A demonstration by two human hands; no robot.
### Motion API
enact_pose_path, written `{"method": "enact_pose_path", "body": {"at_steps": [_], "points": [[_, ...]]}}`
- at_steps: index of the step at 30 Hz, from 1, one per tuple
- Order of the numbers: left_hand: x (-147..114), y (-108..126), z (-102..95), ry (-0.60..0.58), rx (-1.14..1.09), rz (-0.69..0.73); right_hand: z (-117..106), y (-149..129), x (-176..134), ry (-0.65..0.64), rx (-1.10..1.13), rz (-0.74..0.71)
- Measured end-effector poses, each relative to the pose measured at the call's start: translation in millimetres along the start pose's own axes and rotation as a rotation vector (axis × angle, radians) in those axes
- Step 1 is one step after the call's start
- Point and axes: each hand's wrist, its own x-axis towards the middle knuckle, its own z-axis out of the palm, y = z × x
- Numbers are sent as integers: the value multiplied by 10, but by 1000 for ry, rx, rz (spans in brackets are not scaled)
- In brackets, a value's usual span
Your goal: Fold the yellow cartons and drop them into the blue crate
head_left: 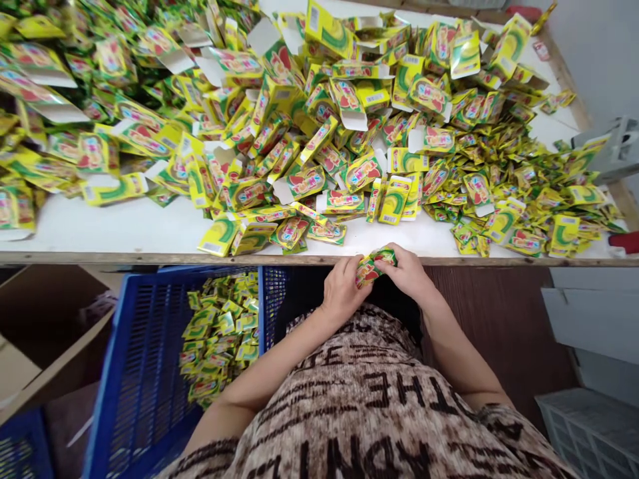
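Note:
Just in front of the table's near edge, both hands hold one small green, yellow and red candy packet (375,266). My left hand (343,287) grips its left end, with the fingers curled around it. At the other end, my right hand (408,271) pinches it, thumb on top. The fingers cover part of the packet, so I cannot tell whether it is a box or a sachet. On the table beyond lie many small yellow-green boxes (364,171), several with white end flaps standing open.
Small sachets (529,166) are heaped at the right of the white table (100,226). Below on the left, a blue plastic crate (144,352) holds filled boxes or packs (224,332). An open cardboard carton (54,359) stands left of it. Grey crates (594,426) are at lower right.

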Motion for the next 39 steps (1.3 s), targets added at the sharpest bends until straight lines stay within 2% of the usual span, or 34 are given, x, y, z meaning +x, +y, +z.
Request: {"method": "enact_pose_path", "body": {"at_steps": [2,4,7,9,11,14,16,18,20,23,24,26,28,31,33,37,39], "points": [[-11,1,-2,25,5,-10,-4,-65,4,-26,-87,-14],[-17,-24,-2,11,-59,-11,-33,-95,12,-103,-145,-102],[-26,-96,-3,-113,-377,-76,-119,-75,24,-234,-70,-284],[-43,-141,-14,-244,-706,-176,-145,-46,19,-206,59,-265],[-77,-164,-35,-372,-1032,-270,-96,-27,-6,-117,209,-172],[-150,-161,-68,-447,-1296,-360,115,-35,-79,1,385,-98],[-194,-157,-76,-427,-1332,-392,257,-63,-127,71,460,-73],[-223,-164,-71,-402,-1332,-400,310,-99,-144,73,511,-44],[-234,-175,-63,-390,-1312,-390,246,-131,-123,-51,497,-31],[-227,-169,-73,-396,-1282,-370,47,-157,-61,-249,390,-88],[-224,-159,-83,-401,-1276,-362,0,-162,-48,-255,367,-109],[-220,-134,-103,-406,-1259,-345,-19,-167,-47,-189,379,-119],[-221,-115,-116,-379,-1226,-335,54,-165,-78,-132,449,-75],[-224,-117,-109,-332,-1185,-335,180,-158,-147,-150,520,-26],[-223,-127,-97,-318,-1203,-352,181,-161,-173,-151,426,-124],[-216,-125,-97,-335,-1238,-373,39,-166,-140,-21,64,-469],[-213,-119,-108,-356,-1212,-348,5,-141,-111,-103,-11,-555]]}}
